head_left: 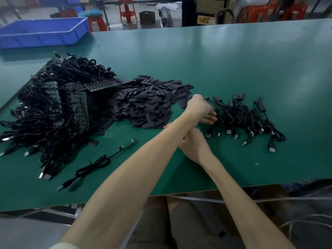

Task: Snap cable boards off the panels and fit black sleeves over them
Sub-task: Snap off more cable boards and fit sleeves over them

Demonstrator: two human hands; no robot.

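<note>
- Head view: forearms crossed above the near part of the desk. The left hand reaches right to the pile of sleeved cables. Its fingers look loosely straight and rest against the pile, gripping nothing I can make out.
- The right hand runs left under the left forearm toward the heap of black sleeves. Its fingers are mostly hidden, so I cannot tell whether they are spread or curled, or whether they hold anything.
- Risk: crossed arms. If either arm draws back, it may knock the other and scatter sleeves or finished cables.
- Risk: the left fingers lie among looped leads. A snagged loop could drag several finished pieces along, perhaps tugging a sleeve off its board.
- Risk: one bare green board on its cable lies near-left, well apart from both hands. It is easy to overlook, and a sweeping forearm could push it toward the near edge.
- Risk: the panels at left sit buried in tangled cable, just beside the sleeves. Pulling one panel out may drag the tangle into that heap.
</note>
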